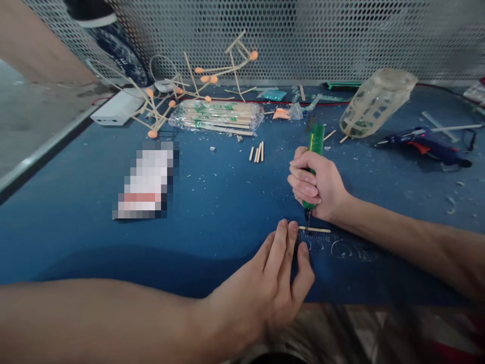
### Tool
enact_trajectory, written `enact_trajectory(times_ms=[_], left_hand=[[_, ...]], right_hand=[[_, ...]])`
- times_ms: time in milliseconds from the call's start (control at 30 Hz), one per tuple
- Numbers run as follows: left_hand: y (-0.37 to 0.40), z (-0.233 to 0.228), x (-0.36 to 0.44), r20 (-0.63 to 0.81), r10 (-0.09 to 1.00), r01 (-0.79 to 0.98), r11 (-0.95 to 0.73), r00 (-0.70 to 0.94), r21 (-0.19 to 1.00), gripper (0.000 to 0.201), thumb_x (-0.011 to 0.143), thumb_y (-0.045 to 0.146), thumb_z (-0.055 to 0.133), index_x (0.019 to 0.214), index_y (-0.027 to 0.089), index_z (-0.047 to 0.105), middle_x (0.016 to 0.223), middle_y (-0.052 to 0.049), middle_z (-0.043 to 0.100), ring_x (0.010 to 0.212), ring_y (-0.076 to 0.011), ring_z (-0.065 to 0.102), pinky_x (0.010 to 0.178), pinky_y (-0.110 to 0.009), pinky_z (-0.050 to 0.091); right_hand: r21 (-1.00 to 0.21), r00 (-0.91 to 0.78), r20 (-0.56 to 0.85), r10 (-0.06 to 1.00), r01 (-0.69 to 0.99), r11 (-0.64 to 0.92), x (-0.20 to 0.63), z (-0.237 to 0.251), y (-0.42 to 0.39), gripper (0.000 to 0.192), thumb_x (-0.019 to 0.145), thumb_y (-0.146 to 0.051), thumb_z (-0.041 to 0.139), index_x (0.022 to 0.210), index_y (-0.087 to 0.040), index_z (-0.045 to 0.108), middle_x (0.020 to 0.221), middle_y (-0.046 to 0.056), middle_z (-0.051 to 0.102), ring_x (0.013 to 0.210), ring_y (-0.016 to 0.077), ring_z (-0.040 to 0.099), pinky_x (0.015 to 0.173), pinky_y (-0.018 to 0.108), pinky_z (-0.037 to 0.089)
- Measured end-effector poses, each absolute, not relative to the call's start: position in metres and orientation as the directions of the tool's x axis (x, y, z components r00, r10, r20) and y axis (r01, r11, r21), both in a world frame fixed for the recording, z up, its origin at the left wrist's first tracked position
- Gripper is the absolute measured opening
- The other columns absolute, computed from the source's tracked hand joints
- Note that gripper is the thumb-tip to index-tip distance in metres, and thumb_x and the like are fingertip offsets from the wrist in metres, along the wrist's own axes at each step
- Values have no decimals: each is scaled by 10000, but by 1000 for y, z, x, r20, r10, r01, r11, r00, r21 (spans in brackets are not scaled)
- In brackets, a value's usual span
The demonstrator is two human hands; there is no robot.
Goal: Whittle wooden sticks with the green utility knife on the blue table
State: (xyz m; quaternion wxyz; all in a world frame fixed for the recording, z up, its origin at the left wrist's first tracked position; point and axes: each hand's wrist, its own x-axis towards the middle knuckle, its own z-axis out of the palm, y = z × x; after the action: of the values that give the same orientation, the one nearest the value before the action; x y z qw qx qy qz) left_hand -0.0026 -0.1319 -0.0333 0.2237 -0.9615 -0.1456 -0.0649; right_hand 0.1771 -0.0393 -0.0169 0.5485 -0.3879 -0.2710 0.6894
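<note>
My right hand [316, 184] is closed around a green utility knife [315, 144], held upright with its tip down on a thin wooden stick [316, 230] that lies on the blue table [212, 202]. My left hand [275, 275] lies flat in front of it, fingertips pressing on the stick's left end and on a clear stencil ruler [341, 247] beneath. Several short cut stick pieces [257, 151] lie farther back.
A plastic-wrapped bundle of sticks [217, 117] and a stick-and-orange-ball structure [189, 86] sit at the back. A clear plastic jar [375, 101] lies on its side, a blue glue gun [426, 144] at right, a white box [119, 107] and a blurred card [146, 179] at left.
</note>
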Motion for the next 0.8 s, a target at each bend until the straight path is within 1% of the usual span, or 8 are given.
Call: enact_trajectory(times_ms=[200, 333, 467, 633, 800], left_hand=[[-131, -33, -3, 196, 245, 306, -857, 950, -415, 452, 991, 203, 375, 1338, -49, 518, 1343, -302, 619, 1285, -356, 618, 1046, -420, 560], [-131, -32, -2, 194, 254, 314, -849, 948, -424, 441, 991, 199, 371, 1327, -38, 529, 1334, -287, 633, 1280, -343, 625, 1044, -413, 562], [-132, -32, -1, 191, 254, 313, -851, 948, -422, 449, 993, 197, 363, 1336, -41, 527, 1337, -283, 633, 1281, -341, 625, 1046, -412, 562], [-132, -32, -3, 197, 245, 308, -858, 949, -412, 455, 994, 194, 368, 1343, -58, 516, 1343, -303, 618, 1283, -358, 620, 1055, -420, 558], [-132, -33, -3, 198, 245, 307, -859, 949, -410, 449, 994, 184, 373, 1341, -62, 514, 1349, -309, 608, 1291, -359, 613, 1066, -422, 551]], right_hand=[[-810, -104, -234, 967, -529, -253, 176, -18, -39, 377, 713, -122, 629, 559, -223, 301, 401, -107, 280, 306, 42, 217, 256, 189, 94], [-816, -108, -239, 965, -516, -260, 175, -17, -39, 395, 724, -137, 639, 561, -223, 291, 401, -109, 269, 309, 40, 204, 260, 192, 83], [-820, -112, -262, 959, -498, -282, 174, -15, -40, 403, 740, -141, 658, 568, -224, 303, 420, -110, 275, 330, 36, 216, 282, 188, 114], [-854, -101, -228, 968, -457, -249, 174, -18, -39, 377, 742, -158, 685, 585, -234, 351, 442, -107, 287, 351, 46, 244, 290, 198, 124], [-868, -137, -221, 966, -425, -259, 174, -19, -36, 344, 757, -150, 674, 592, -238, 385, 448, -106, 304, 367, 52, 264, 291, 200, 183]])
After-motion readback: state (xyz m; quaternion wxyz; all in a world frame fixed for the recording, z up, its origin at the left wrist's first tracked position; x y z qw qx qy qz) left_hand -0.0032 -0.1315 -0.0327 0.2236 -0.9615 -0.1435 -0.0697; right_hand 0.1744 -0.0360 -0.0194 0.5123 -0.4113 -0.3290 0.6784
